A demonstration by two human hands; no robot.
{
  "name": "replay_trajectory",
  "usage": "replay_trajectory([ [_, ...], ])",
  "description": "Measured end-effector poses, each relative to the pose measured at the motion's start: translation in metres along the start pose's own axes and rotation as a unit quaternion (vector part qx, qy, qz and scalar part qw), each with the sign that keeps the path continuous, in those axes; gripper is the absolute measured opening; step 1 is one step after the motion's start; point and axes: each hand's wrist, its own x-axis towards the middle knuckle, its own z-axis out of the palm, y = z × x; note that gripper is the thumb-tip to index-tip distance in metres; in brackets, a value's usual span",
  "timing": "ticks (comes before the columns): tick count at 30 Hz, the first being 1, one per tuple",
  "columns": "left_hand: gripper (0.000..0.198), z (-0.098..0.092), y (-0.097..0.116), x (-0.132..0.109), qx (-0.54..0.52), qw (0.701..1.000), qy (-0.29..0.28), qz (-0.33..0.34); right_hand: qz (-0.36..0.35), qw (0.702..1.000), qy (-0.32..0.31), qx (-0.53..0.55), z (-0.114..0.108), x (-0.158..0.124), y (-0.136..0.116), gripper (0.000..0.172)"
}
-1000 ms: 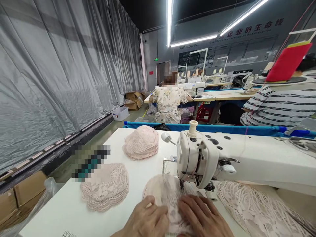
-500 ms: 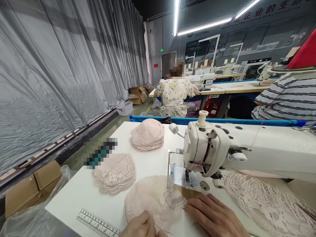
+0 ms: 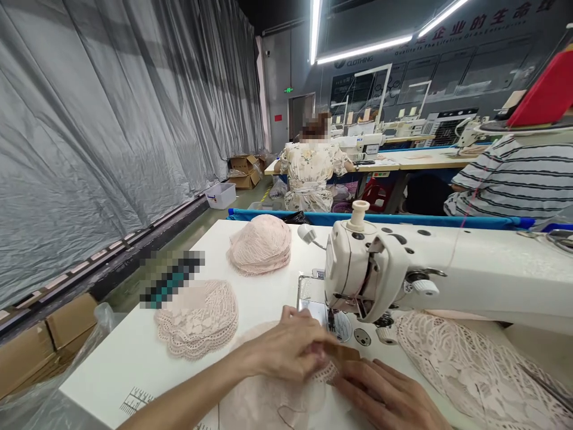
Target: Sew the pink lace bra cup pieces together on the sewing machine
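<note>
A sheer pale pink fabric cup (image 3: 268, 403) with a lace scalloped edge lies in front of the sewing machine (image 3: 358, 263), partly under my left forearm. My left hand (image 3: 293, 343) reaches over it, fingers curled in on the lace edge (image 3: 326, 373) close to the presser foot (image 3: 331, 322). Motion blurs its fingertips. My right hand (image 3: 391, 391) rests palm down on the table to the right, fingers stretched and lying flat by that same edge. Between the hands shows a tan flat piece (image 3: 342, 351), partly covered by fingers. A loose thread hangs on the mesh.
Stacked lace pieces (image 3: 199, 319) lie at left on the white table (image 3: 102, 364), with stacked pink cups (image 3: 259, 245) behind. More lace panels (image 3: 474, 370) lie right, under the machine arm. Cardboard boxes (image 3: 67, 328) stand left. Two people sit ahead at other tables.
My left hand has moved up and right from the cup's lower edge to the lace near the presser foot. My right hand stays nearly in place. The view has shifted slightly.
</note>
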Motion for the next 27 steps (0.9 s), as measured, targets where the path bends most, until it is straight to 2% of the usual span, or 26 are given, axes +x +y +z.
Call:
replay_trajectory([
  [4, 0.018, 0.002, -0.009, -0.01, -0.007, 0.994, 0.08, -0.072, 0.02, 1.0, -0.019, -0.008, 0.005, -0.003, 0.004, 0.035],
  [9, 0.013, 0.006, -0.01, -0.009, -0.004, 0.982, 0.11, -0.156, 0.027, 0.999, -0.026, 0.0, 0.01, -0.003, 0.007, 0.036],
  [19, 0.01, 0.02, -0.017, -0.006, 0.021, 0.981, 0.129, -0.141, 0.034, 0.999, -0.017, 0.005, 0.005, 0.004, 0.007, 0.032],
  [27, 0.009, 0.025, -0.021, -0.004, 0.046, 0.98, 0.145, -0.125, 0.0, 0.997, -0.033, -0.074, 0.005, -0.002, 0.01, 0.034],
])
